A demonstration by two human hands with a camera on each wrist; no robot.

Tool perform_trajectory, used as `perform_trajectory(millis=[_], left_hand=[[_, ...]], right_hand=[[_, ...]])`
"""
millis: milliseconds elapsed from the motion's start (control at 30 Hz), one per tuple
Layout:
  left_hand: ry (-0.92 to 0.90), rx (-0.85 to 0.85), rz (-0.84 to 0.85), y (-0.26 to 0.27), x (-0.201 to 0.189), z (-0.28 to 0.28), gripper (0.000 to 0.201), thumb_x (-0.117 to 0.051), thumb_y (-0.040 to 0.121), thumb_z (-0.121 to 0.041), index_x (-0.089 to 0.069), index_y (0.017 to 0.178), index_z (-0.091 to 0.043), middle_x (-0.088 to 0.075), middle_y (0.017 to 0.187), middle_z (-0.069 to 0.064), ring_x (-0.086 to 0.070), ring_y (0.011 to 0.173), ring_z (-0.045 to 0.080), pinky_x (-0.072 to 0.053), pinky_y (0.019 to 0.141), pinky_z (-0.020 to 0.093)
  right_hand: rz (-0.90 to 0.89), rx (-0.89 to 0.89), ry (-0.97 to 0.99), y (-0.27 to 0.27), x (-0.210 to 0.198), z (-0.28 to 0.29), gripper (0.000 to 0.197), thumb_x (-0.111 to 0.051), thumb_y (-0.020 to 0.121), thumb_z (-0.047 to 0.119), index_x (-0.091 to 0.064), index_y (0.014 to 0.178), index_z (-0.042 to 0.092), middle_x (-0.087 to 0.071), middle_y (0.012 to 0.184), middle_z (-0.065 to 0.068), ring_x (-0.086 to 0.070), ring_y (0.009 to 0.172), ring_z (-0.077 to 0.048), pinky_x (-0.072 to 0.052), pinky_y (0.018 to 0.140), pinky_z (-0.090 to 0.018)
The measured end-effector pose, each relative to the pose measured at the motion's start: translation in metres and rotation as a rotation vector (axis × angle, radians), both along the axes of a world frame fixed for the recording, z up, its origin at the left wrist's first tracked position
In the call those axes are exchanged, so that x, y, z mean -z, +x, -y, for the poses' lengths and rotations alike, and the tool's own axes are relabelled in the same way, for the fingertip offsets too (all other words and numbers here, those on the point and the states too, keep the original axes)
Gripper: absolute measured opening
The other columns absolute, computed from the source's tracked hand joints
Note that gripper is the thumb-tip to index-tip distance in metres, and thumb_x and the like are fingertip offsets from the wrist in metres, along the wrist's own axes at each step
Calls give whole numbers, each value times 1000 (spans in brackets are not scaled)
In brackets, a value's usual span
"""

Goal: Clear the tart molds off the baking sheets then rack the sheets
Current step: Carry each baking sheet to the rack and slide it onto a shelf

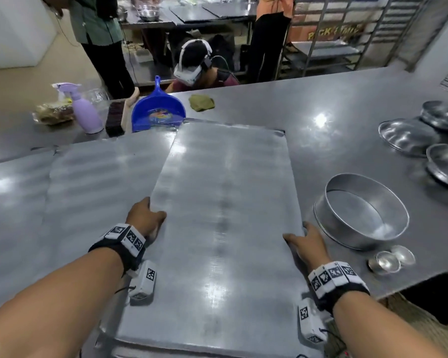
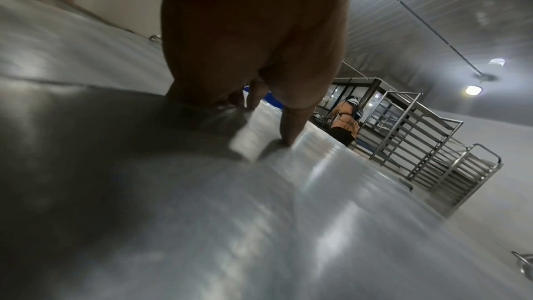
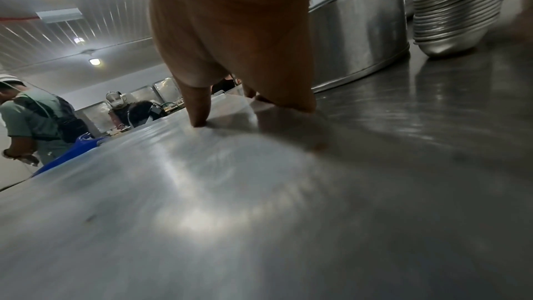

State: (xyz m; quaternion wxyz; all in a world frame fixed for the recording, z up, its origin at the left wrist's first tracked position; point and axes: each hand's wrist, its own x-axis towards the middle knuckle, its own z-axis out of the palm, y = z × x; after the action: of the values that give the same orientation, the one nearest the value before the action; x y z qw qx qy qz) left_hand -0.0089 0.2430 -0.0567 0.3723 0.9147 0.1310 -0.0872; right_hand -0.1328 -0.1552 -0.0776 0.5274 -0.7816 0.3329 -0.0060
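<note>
A bare grey baking sheet [image 1: 225, 202] lies lengthwise in front of me on the steel table, partly over a second sheet [image 1: 96, 182] to its left. My left hand [image 1: 145, 218] grips its left edge, and in the left wrist view the thumb [image 2: 291, 127] presses on its top. At the opposite edge my right hand [image 1: 308, 244] holds it the same way, thumb [image 3: 199, 108] on top. No molds are on either sheet. Small tart molds [image 1: 388, 260] sit stacked right of my right hand; the right wrist view shows the stack [image 3: 452, 15].
A round cake tin [image 1: 362, 210] stands close to the sheet's right edge, with steel bowls [image 1: 409, 135] beyond. A blue dustpan [image 1: 158, 112], brush [image 1: 114, 117], spray bottle [image 1: 84, 112] and cloth [image 1: 201, 102] lie behind the sheets. A tray rack [image 1: 334, 34] and several people are across the table.
</note>
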Motion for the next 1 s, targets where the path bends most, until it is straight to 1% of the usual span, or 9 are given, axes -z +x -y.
perform_trajectory(millis=[67, 133, 233, 333, 433, 500, 600, 867, 1000], left_hand=[[99, 34, -58, 2, -1, -2, 35, -74, 76, -26, -64, 103, -7, -57, 123, 21, -63, 96, 38, -54, 82, 37], [192, 88, -97, 1, 1, -6, 44, -75, 76, -35, -60, 107, -7, -48, 130, 24, -57, 104, 42, -51, 89, 41], [172, 105, -89, -5, 8, -15, 35, -76, 80, -33, -62, 98, -6, -66, 108, 18, -57, 84, 31, -45, 73, 31], [132, 99, -78, -17, 13, -23, 22, -72, 87, -30, -67, 99, -11, -65, 93, 7, -57, 84, 26, -43, 76, 29], [17, 82, -43, -28, 15, -24, 17, -72, 86, -22, -68, 100, -14, -72, 99, 8, -65, 91, 28, -47, 80, 31], [-75, 47, -15, -37, 18, -23, 29, -72, 86, -17, -69, 113, -11, -73, 109, 8, -67, 97, 28, -49, 84, 30], [-168, 4, 56, -54, 18, -18, 34, -71, 87, -13, -67, 121, -11, -70, 107, 2, -66, 95, 23, -47, 84, 28], [-276, -151, 195, -98, 8, -32, 22, -73, 84, -7, -69, 101, -21, -71, 88, -12, -68, 81, 10, -56, 82, 31], [-259, -259, 197, -127, 1, -52, 27, -74, 85, -9, -71, 111, -14, -73, 94, -1, -71, 89, 23, -57, 86, 36]], right_hand=[[-72, -32, -85, 0, 5, 3, 41, -77, 68, 35, -65, 107, 24, -71, 104, 0, -69, 91, -21, -56, 91, -40], [-123, -49, -160, -1, 6, 3, 42, -75, 70, 40, -66, 108, 24, -69, 106, -4, -67, 90, -24, -54, 87, -35], [-114, -56, -238, -11, 3, -1, 29, -73, 79, 33, -71, 103, 19, -74, 98, 0, -67, 86, -24, -52, 79, -32], [-129, -69, -270, -19, 5, -5, 22, -68, 87, 31, -69, 106, 20, -70, 97, 1, -60, 85, -23, -43, 77, -30], [-134, -96, -233, -16, 2, -3, 22, -66, 90, 21, -65, 111, 18, -66, 97, -1, -57, 87, -23, -41, 80, -29], [-133, -116, -231, -13, 2, 1, 25, -65, 89, 16, -64, 115, 15, -66, 101, -4, -56, 89, -23, -40, 81, -29], [-112, -120, -237, -11, 4, 5, 26, -65, 87, 12, -63, 113, 12, -69, 104, -8, -59, 91, -25, -42, 81, -30], [41, -190, -188, -6, -5, -5, 25, -65, 85, 8, -66, 109, 12, -69, 96, -5, -63, 90, -24, -42, 80, -27], [69, -268, -134, 6, -3, -18, 28, -68, 77, 12, -67, 105, 13, -72, 94, -2, -67, 88, -24, -50, 81, -32]])
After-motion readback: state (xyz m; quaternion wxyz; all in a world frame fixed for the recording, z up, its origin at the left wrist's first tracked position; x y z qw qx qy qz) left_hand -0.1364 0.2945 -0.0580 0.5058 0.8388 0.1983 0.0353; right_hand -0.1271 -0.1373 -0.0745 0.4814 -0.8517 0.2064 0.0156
